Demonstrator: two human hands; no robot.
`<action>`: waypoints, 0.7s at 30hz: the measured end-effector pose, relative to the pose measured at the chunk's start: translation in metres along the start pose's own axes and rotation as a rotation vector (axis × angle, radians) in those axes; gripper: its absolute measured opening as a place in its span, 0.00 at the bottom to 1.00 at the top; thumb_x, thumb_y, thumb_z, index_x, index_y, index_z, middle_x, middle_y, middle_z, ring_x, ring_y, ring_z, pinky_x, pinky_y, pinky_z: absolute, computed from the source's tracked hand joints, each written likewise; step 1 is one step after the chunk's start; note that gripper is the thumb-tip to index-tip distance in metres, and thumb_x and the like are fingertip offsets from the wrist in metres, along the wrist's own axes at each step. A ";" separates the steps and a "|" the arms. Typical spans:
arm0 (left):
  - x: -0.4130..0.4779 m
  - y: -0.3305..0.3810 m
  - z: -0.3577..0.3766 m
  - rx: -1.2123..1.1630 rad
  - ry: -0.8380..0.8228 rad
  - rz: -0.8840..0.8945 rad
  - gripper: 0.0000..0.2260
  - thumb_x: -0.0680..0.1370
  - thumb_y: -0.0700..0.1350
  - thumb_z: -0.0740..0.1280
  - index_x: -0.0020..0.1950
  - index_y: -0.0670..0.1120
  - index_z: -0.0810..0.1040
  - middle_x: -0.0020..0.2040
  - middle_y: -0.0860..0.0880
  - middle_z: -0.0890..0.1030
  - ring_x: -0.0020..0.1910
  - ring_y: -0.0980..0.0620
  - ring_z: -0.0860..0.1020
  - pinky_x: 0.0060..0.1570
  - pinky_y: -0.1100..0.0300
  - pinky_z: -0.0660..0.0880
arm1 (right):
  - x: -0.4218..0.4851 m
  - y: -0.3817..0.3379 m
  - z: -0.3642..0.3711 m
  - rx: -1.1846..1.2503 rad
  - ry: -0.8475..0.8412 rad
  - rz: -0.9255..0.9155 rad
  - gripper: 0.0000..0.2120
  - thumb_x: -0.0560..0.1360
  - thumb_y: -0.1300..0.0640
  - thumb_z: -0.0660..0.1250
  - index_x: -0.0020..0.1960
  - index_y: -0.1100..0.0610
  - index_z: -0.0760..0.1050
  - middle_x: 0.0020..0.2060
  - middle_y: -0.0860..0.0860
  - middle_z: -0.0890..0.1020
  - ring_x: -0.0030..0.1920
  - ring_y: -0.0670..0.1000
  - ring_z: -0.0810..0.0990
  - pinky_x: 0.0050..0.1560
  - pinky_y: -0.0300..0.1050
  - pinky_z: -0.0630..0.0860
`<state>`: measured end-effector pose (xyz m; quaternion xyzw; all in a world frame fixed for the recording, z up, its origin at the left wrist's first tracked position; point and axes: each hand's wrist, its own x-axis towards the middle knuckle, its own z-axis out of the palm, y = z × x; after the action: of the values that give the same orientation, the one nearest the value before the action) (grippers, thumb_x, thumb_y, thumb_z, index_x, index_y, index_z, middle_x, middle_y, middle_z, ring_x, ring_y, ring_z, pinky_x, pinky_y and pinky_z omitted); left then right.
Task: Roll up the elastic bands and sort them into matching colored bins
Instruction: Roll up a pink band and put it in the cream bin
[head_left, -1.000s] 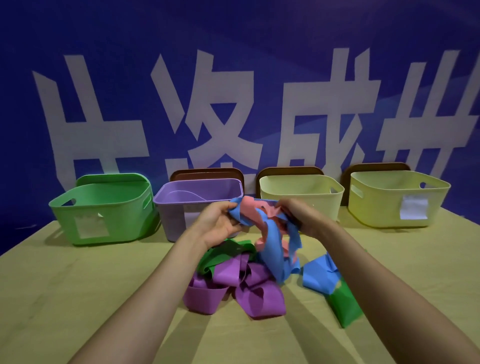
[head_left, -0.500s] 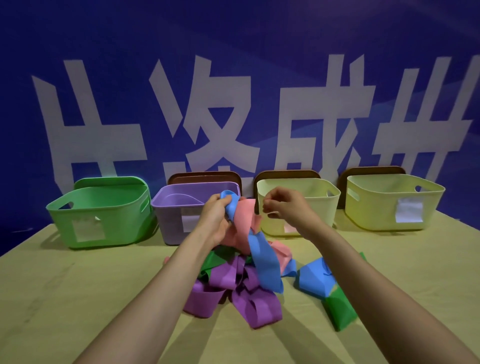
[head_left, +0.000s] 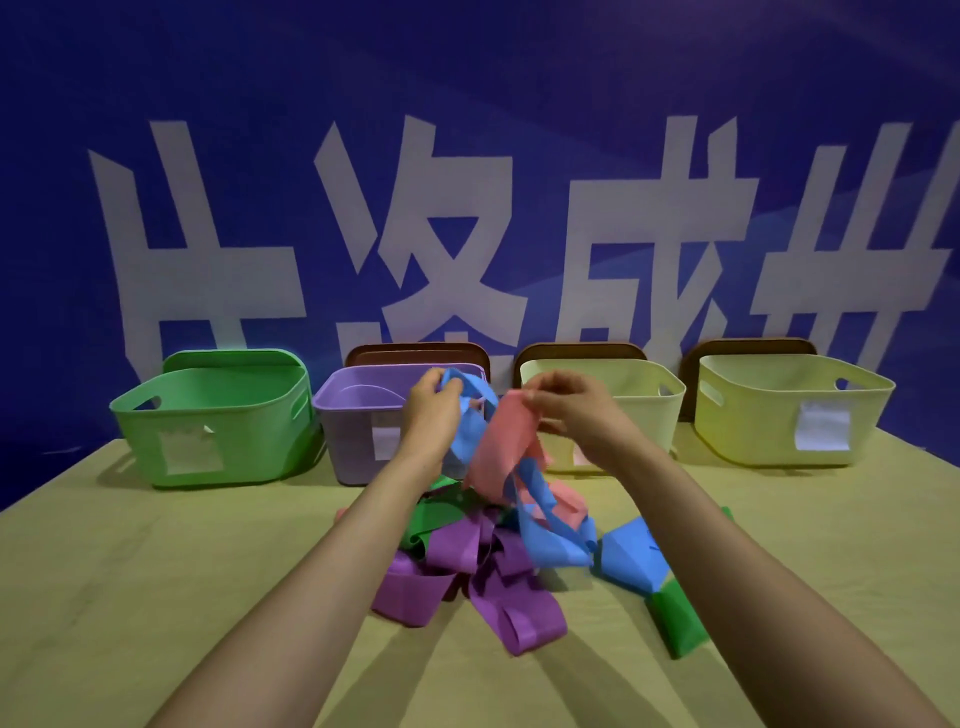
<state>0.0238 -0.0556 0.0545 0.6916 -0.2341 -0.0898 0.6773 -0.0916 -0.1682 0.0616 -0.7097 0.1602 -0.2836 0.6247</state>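
A tangle of elastic bands lies mid-table: purple bands, green bands and a folded blue band beside another green band. My left hand grips the top of a long blue band that hangs down into the pile. My right hand pinches the upper edge of a pink band, lifted above the pile. Behind stand a green bin, a purple bin and two pale yellow bins.
The bins line the back of the wooden table, against a blue wall with large white characters. Brown lids lean behind the three right-hand bins. White labels are stuck on the bin fronts.
Both hands have risen and drawn apart. The pink band has come away from the blue one and now hangs from my right hand, the blue band from my left.
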 end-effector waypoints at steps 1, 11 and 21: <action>0.002 -0.005 -0.006 0.000 0.017 -0.026 0.07 0.81 0.40 0.57 0.53 0.46 0.74 0.49 0.44 0.78 0.45 0.49 0.76 0.40 0.57 0.72 | 0.002 -0.004 -0.003 0.094 0.038 0.000 0.10 0.77 0.67 0.63 0.41 0.55 0.72 0.39 0.53 0.77 0.37 0.49 0.76 0.38 0.41 0.75; -0.011 -0.025 -0.021 -0.354 -0.359 -0.322 0.10 0.79 0.46 0.64 0.59 0.46 0.73 0.53 0.46 0.80 0.47 0.49 0.79 0.43 0.54 0.77 | 0.012 -0.037 -0.013 0.670 0.022 0.013 0.08 0.81 0.60 0.58 0.54 0.63 0.73 0.54 0.63 0.80 0.58 0.58 0.80 0.56 0.48 0.77; -0.005 -0.013 0.015 0.183 -0.232 0.067 0.09 0.75 0.37 0.69 0.48 0.46 0.70 0.47 0.44 0.79 0.43 0.49 0.77 0.45 0.56 0.75 | 0.031 -0.054 0.018 0.240 0.168 -0.196 0.03 0.80 0.58 0.63 0.47 0.54 0.71 0.52 0.59 0.78 0.49 0.56 0.82 0.44 0.50 0.81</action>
<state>0.0153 -0.0672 0.0393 0.7273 -0.3410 -0.1248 0.5823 -0.0629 -0.1631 0.1200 -0.6159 0.1070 -0.4186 0.6588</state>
